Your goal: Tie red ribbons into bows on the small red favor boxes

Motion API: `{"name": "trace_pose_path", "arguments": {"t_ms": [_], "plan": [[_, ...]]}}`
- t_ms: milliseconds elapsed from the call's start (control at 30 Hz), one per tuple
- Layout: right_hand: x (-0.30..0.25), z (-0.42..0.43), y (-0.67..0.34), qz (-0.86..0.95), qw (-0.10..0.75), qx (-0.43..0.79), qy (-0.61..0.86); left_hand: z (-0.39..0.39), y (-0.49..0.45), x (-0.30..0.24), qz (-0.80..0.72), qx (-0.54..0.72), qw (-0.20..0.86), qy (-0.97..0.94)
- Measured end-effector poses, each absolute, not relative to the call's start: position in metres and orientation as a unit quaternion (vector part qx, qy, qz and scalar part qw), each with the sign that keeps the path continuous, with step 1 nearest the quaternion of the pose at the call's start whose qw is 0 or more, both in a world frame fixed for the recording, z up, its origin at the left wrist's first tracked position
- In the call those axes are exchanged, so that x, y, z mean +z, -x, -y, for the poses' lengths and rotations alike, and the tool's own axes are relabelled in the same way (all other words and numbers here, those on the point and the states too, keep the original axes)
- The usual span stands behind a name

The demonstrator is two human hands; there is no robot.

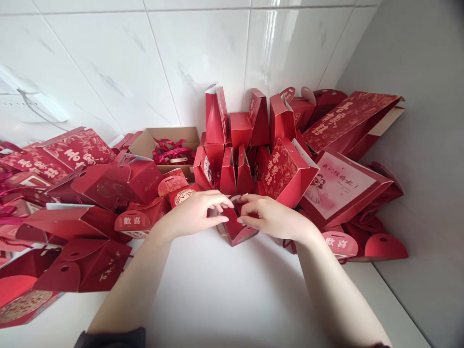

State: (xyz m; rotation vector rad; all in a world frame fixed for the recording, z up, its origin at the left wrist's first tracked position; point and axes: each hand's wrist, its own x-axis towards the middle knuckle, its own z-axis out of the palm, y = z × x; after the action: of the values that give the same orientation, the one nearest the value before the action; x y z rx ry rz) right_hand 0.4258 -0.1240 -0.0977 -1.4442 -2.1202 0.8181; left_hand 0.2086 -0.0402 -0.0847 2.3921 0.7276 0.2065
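Observation:
Both hands meet over a small red paper gift box point(235, 231) standing on the white tabletop point(217, 290). My left hand point(197, 210) curls over its left side with fingers pinching the top flaps. My right hand point(270, 217) grips the box's right side, fingers bent onto the flaps. The box's top is partly hidden under my fingers. Just behind it stand several folded red boxes point(232, 164) in a cluster against the tiled wall.
Red gift boxes and flat red bags point(90, 188) are heaped at the left. A brown cardboard box point(170, 137) holds red ribbons. Large red bags point(340, 186) lean at the right by the grey side wall point(427, 145). The table's edge runs along the lower right.

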Motion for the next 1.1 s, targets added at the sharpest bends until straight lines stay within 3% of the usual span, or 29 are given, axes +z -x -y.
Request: {"name": "trace_pose_path", "arguments": {"t_ms": [233,600,900,1100], "plan": [[-0.106,0.124,-0.435,0.741,0.167,0.331,0.56,0.042,-0.21,-0.084,-0.251,0.043,0.282,-0.925],[-0.107,0.125,-0.428,0.723,0.164,0.337,0.58,0.041,-0.199,-0.075,-0.278,-0.035,0.289,-0.916],[-0.107,0.118,-0.428,0.754,0.254,0.325,0.511,0.032,-0.202,-0.094,-0.269,-0.051,0.307,-0.911],[-0.122,0.108,-0.429,0.748,0.309,0.239,0.536,0.032,-0.195,-0.076,-0.313,-0.013,0.291,-0.904]]}}
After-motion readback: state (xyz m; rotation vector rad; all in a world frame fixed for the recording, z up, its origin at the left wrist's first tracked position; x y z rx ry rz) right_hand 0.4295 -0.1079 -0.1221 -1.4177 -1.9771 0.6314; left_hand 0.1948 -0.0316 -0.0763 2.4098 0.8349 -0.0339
